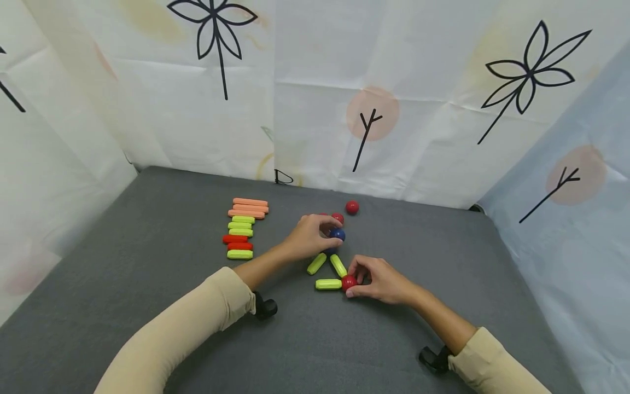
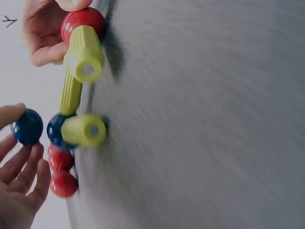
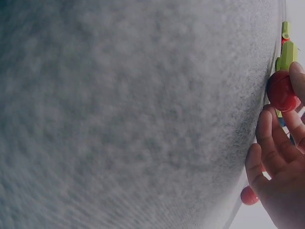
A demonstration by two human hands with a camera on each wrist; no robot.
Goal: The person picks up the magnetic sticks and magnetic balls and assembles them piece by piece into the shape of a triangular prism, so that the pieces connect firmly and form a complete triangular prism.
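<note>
I saw the person working over a dark grey table (image 1: 147, 306), the left hand (image 1: 311, 238) pinching a blue ball (image 1: 337, 234) between thumb and fingers. The right hand (image 1: 384, 280) gripped a red ball (image 1: 349, 282) nearer the person, thumb on one side and fingertips on the other.

A yellow-green stick (image 1: 327, 284) stuck out sideways from that red ball, while a slanted stick (image 1: 338, 266) ran from it towards a second blue ball (image 2: 58, 131). A short stick (image 1: 317, 264) reached out from the second blue ball as well. From the left wrist, a gap showed between the two blue balls.

The left hand got in the way of the view from above, partly hiding the second blue ball and one of a pair of red balls (image 1: 337, 218) just beyond it. A lone red ball (image 1: 351, 207) sat farther back, near the table's far edge.

Well over to the left lay a column of sticks: three orange sticks (image 1: 250, 208) farthest off, three yellow-green sticks (image 1: 241, 226), two red sticks (image 1: 239, 247), then a single yellow-green stick (image 1: 239, 255) closest to the person. Behind everything hung a pale sheet (image 1: 315, 120) printed with black flowers and twigs.
</note>
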